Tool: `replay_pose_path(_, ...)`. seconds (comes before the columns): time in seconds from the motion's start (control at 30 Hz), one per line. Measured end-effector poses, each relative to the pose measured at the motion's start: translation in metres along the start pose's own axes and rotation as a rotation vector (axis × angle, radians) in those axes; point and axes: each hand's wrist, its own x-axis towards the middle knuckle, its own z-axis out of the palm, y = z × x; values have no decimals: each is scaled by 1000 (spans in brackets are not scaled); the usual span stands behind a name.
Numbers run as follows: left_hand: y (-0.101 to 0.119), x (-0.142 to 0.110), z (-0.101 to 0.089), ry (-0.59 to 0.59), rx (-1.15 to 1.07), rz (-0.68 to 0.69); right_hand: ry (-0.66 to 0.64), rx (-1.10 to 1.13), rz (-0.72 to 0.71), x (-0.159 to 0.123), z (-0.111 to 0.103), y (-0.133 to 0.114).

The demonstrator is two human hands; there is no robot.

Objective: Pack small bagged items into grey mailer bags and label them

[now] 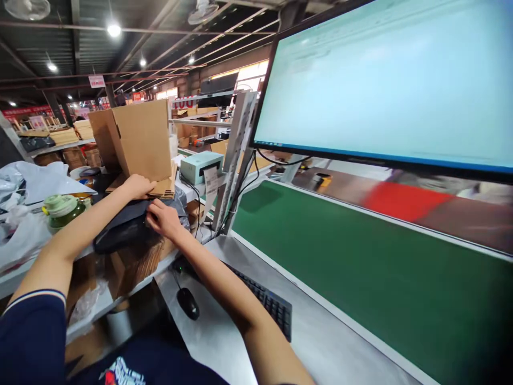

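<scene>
Black bags (124,233) at L hand (138,187) & R hand (164,218), cardbd box (143,140) nr.

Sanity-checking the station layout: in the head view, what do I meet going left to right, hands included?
Green-lidded jar → left hand → right hand → label printer → monitor.

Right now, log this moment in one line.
left hand: at upright brown cardboard | right hand: curled, at glossy black plastic | grip: unclear
</scene>
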Motion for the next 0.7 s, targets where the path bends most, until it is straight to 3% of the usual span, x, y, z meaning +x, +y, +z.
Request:
replay_pose_path(0.1, 4, -10, -2, 16, -8, -38, -94, 2, 21, -17, -9, 5)
replay_pose_path(0.17, -3, -26, -4, 131, -129, -177, -43, 100, 95, -24, -21, 26)
replay_pose_path(0.23, -19, -40, -9, 437, -346, -396, 133, 291, 224, -19, -36, 60)
replay_pose_path(0.3, -42, -47, -16, 843, -542, -590, 318, 481, 356, 0, -50, 96)
replay_pose_path(0.37, -70, -42, -28, 1124, -606, -647, 409, 562, 432, 28, -55, 120)
replay_pose_path(0.4, -83, -35, -35, 1181, -597, -629, 407, 554, 440, 42, -54, 124)
replay_pose_path(0.47, -107, -18, -53, 1159, -562, -556, 332, 477, 421, 63, -45, 118)
replay_pose_path(0.53, -121, 0, -73, 1027, -571, -506, 228, 382, 405, 74, -29, 99)
replay_pose_path(0.63, -126, 20, -97, 836, -663, -444, 180, 340, 452, 78, -9, 74)
replay_pose_path(0.7, -126, 27, -106, 783, -718, -385, 214, 427, 518, 80, -4, 72)
